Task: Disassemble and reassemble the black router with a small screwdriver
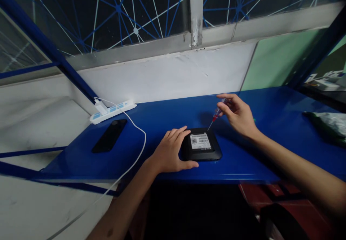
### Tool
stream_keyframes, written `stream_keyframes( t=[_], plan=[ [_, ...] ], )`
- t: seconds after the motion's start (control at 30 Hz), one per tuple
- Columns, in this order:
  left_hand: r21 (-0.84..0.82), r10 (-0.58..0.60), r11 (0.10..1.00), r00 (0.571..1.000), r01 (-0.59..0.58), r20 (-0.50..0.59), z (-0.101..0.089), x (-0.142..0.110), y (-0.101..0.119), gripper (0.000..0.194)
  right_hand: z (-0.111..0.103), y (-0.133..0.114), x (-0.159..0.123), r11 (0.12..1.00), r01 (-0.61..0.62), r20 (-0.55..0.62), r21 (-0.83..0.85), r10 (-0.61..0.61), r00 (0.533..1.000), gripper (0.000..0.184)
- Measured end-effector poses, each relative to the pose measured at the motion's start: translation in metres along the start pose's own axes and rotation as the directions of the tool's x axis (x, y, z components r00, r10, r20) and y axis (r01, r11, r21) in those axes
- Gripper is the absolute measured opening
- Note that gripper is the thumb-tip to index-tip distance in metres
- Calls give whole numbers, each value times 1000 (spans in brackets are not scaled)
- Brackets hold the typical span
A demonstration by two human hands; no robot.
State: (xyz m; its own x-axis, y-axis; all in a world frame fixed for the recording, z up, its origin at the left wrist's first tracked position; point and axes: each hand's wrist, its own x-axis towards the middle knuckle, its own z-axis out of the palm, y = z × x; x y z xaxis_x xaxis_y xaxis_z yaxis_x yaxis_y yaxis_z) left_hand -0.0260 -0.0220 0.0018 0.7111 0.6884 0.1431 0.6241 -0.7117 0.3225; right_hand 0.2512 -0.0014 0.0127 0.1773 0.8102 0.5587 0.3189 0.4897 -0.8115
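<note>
A flat black plastic device (216, 150) with rounded corners lies on the blue table, its white printed label (200, 141) facing up. My left hand (173, 150) grips its left side, fingers on the far edge and thumb along the near edge. In my right hand (238, 114) is a screwdriver (215, 116) with a clear and red handle, held slanted between thumb and fingers. The shaft points down to the device's far right corner, and its tip meets the casing near the label. Any screw there is too small to make out.
On the left of the blue table (167, 115) lies a black phone (109, 135). Behind it stands a white power strip (113, 112) with a plugged-in charger; a white cable (145, 139) loops toward the front. A green and silver packet (328, 124) sits at the right.
</note>
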Motion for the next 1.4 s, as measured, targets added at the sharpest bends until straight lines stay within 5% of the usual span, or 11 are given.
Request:
stream_keyframes(
  t=[0.2, 0.4, 0.6, 0.9, 1.4],
  plan=[
    [5, -3, 1000, 1000, 3, -6, 0, 0, 1, 96, 2, 0, -2, 983, -70, 52, 168, 62, 997, 39],
    [3, -14, 1000, 1000, 14, -26, 3, 2, 0, 97, 2, 4, 0, 1000, -12, -12, 16, 12, 1000, 36],
    [9, -32, 999, 999, 32, -38, 3, 2, -1, 96, 2, 4, 0, 999, -32, 23, 7, 32, 999, 39],
    [64, -71, 995, 996, 74, -61, 9, 1, -6, 91, 2, 12, 3, 999, 10, -81, 32, -8, 997, 38],
    [91, -133, 986, 989, 139, -70, 15, 1, -10, 89, 5, -8, -4, 988, -95, 77, 124, 86, 993, 34]
  ],
)
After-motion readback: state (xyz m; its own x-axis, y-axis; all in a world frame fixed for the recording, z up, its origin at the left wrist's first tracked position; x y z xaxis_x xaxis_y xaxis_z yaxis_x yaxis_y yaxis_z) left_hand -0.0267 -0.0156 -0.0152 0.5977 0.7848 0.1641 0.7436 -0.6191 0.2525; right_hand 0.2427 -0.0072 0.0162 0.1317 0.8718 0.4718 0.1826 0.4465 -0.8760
